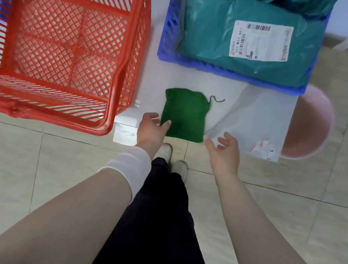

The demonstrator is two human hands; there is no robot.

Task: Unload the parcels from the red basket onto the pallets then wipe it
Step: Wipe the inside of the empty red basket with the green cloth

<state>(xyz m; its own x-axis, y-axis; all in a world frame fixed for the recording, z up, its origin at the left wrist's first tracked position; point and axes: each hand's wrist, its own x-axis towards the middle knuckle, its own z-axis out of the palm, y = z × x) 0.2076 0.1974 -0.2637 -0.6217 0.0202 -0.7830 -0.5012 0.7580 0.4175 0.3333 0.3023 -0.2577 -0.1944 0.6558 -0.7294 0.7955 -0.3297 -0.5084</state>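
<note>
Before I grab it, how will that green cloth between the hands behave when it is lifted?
The green cloth looks knitted and lies flat, so it will probably go limp and drape from a pinch. It seems thin, likely very light. A loose thread trails off its far corner and might snag. Both the left hand and right hand are open beside it.

Green cloth point(184, 114) lies unobstructed, red basket point(68, 42) left, blue pallet point(166, 45) beyond (both apart)
</note>
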